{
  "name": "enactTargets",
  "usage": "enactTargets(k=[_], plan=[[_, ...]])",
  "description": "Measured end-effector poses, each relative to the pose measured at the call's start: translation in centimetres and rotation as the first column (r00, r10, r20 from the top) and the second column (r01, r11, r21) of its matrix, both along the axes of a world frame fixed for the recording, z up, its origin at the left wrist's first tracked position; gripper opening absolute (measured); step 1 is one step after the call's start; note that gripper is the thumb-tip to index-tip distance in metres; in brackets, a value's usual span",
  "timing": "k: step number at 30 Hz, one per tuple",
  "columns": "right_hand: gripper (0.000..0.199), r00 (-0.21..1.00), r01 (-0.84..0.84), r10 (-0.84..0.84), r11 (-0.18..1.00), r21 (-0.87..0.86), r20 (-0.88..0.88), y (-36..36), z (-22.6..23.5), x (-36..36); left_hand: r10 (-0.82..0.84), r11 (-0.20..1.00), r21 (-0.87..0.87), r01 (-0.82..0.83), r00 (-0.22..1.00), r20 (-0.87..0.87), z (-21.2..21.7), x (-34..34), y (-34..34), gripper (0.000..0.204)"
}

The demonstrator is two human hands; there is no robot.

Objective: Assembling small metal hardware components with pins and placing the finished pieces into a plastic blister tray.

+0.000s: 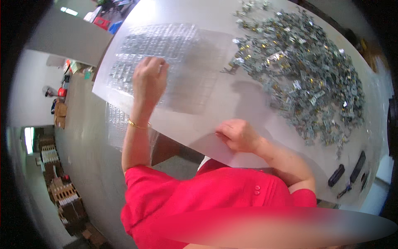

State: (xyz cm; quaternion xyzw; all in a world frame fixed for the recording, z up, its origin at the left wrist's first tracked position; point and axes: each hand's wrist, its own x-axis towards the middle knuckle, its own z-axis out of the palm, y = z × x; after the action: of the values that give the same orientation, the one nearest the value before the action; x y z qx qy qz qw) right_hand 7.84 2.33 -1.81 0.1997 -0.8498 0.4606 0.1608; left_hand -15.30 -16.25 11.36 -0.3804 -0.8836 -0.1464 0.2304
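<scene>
My left hand (149,79) rests on a clear plastic tray (174,45) whose small pockets hold metal parts. Its fingers bend down onto the tray and the fingertips are hidden, with a gold bangle on the wrist. My right hand (236,135) lies near the front edge of the white table (257,103) with its fingers curled shut. A thin sliver shows at its fingertips, too small to tell whether it is held. A large heap of small grey and brass metal parts (302,70) covers the table's right side, beyond my right hand.
A second clear tray (116,124) hangs past the table's left edge, below my left forearm. Two dark oblong objects (336,175) lie at the table's near right corner. Cardboard boxes (66,195) stand on the floor at lower left.
</scene>
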Motion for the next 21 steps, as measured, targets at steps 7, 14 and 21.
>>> enactTargets(k=[7,14,21], plan=[[0.013,0.992,-0.098,0.107,0.988,0.119,-0.071,-0.3,0.1,0.7,-0.493,0.87,0.092,0.484,0.856,0.154,-4.0,7.7,9.8,0.008],[0.012,0.989,-0.123,0.129,0.988,0.091,-0.068,0.0,-0.3,0.9,-0.549,0.831,0.071,0.552,0.791,0.268,-6.0,11.4,15.4,0.015],[0.009,0.995,-0.096,0.09,0.976,-0.193,-0.04,-1.1,-1.7,1.0,-0.637,0.726,-0.102,0.68,0.721,0.271,-6.1,14.0,17.1,0.019]])
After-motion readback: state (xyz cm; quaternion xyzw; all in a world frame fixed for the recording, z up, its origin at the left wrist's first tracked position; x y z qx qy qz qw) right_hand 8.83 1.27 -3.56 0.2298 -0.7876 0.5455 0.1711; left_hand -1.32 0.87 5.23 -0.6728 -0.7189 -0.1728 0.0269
